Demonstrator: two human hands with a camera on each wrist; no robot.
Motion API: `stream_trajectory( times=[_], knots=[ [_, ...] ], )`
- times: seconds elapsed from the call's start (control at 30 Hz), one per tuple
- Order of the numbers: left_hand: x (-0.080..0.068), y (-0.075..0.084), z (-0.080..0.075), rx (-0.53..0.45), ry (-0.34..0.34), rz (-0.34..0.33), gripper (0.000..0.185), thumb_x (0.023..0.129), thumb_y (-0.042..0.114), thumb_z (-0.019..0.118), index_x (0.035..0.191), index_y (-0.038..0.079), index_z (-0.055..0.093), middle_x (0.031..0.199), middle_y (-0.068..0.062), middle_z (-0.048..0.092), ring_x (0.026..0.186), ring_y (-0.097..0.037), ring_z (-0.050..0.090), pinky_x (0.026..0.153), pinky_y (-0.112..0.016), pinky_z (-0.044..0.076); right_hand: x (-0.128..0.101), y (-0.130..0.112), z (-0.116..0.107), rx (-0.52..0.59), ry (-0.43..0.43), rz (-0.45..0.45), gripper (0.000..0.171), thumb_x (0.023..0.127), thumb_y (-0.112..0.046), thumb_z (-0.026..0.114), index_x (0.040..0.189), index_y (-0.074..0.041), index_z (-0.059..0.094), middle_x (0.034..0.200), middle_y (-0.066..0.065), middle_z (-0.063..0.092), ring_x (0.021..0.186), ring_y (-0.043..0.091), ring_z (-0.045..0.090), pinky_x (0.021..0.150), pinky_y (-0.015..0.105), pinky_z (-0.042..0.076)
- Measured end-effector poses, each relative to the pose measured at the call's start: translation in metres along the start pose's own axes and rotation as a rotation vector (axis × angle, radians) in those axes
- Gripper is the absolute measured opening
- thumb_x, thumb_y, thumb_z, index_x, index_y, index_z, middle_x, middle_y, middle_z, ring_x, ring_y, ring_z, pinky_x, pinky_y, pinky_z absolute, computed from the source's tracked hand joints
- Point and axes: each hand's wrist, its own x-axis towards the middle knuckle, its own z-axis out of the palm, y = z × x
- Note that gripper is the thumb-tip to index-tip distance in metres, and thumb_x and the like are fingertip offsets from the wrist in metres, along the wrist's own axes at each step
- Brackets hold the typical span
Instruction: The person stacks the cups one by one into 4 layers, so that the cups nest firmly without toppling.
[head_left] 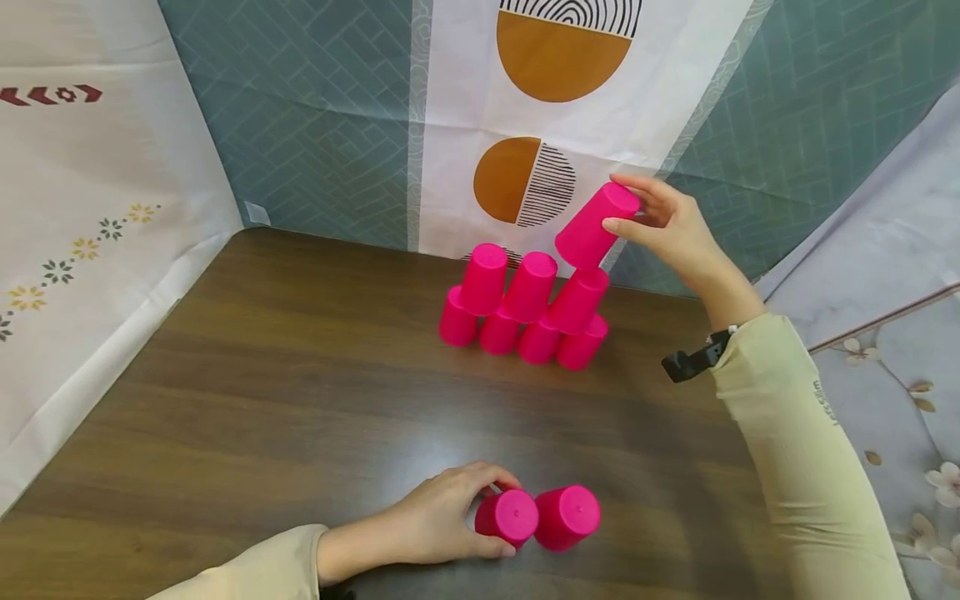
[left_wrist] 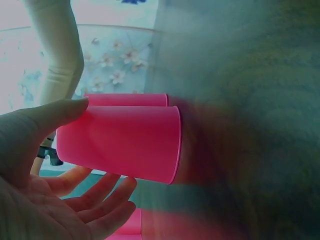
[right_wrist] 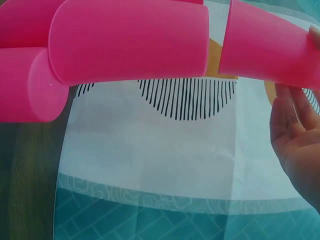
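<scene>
A pyramid of pink cups (head_left: 525, 312) stands upside down at the back of the brown table (head_left: 262, 400), three cups resting on a lower row. My right hand (head_left: 637, 208) grips another pink cup (head_left: 592, 229) by its base, tilted, just over the right cup of the upper row (head_left: 577, 300). The right wrist view shows this held cup (right_wrist: 265, 45) beside the upper-row cups (right_wrist: 130, 40), with my fingers (right_wrist: 295, 130) below it. Near the front edge my left hand (head_left: 487, 515) wraps an upturned pink cup (head_left: 508, 517); a second cup (head_left: 567, 517) stands touching it. The left wrist view shows my thumb on that cup (left_wrist: 135, 140).
Patterned cloth backdrops (head_left: 525, 125) close off the table at the back and on both sides. Bare wood lies between the pyramid and the two front cups. A black strap (head_left: 693, 360) sits on my right wrist.
</scene>
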Motion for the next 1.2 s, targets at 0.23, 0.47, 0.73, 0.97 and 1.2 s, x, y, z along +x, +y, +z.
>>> stream_trajectory(
  times=[0.23, 0.47, 0.73, 0.97, 1.2],
  knots=[
    [-0.001, -0.004, 0.001, 0.002, -0.004, 0.037, 0.044, 0.075, 0.036, 0.077, 0.113, 0.028, 0.054, 0.103, 0.020, 0.058, 0.096, 0.003, 0.055, 0.082, -0.024, 0.046, 0.004, 0.001, 0.005, -0.146, -0.049, 0.042, 0.056, 0.085, -0.017, 0.068, 0.137, -0.021, 0.048, 0.117, 0.000, 0.058, 0.099, 0.018, 0.057, 0.078, 0.021, 0.049],
    [-0.003, -0.005, 0.003, -0.053, -0.042, 0.081, 0.043, 0.078, 0.035, 0.075, 0.113, 0.026, 0.051, 0.105, 0.017, 0.059, 0.100, 0.002, 0.054, 0.087, -0.026, 0.047, 0.006, 0.001, 0.012, -0.236, -0.093, 0.039, 0.058, 0.084, -0.023, 0.069, 0.138, -0.021, 0.046, 0.117, 0.002, 0.057, 0.102, 0.019, 0.055, 0.078, 0.023, 0.050],
    [-0.004, -0.008, -0.004, -0.162, -0.042, 0.079, 0.040, 0.079, 0.033, 0.074, 0.112, 0.026, 0.053, 0.102, 0.019, 0.062, 0.101, 0.001, 0.057, 0.091, -0.028, 0.046, 0.006, 0.001, 0.017, -0.275, -0.089, 0.055, 0.064, 0.084, -0.027, 0.069, 0.141, -0.025, 0.041, 0.122, 0.002, 0.054, 0.105, 0.019, 0.053, 0.083, 0.028, 0.048],
    [-0.005, -0.010, -0.018, -0.170, -0.025, 0.035, 0.041, 0.077, 0.037, 0.076, 0.111, 0.029, 0.054, 0.099, 0.020, 0.061, 0.099, 0.000, 0.057, 0.092, -0.033, 0.046, 0.007, 0.008, 0.017, -0.305, -0.099, 0.043, 0.070, 0.081, -0.026, 0.072, 0.142, -0.026, 0.037, 0.127, 0.003, 0.052, 0.106, 0.018, 0.053, 0.090, 0.035, 0.044],
    [-0.006, -0.011, -0.024, -0.166, -0.024, 0.010, 0.041, 0.077, 0.041, 0.075, 0.110, 0.031, 0.054, 0.099, 0.019, 0.061, 0.098, -0.001, 0.056, 0.090, -0.033, 0.047, 0.006, 0.007, 0.017, -0.331, -0.100, 0.056, 0.071, 0.080, -0.028, 0.073, 0.142, -0.027, 0.037, 0.128, 0.002, 0.052, 0.104, 0.017, 0.053, 0.090, 0.039, 0.045]
  ],
)
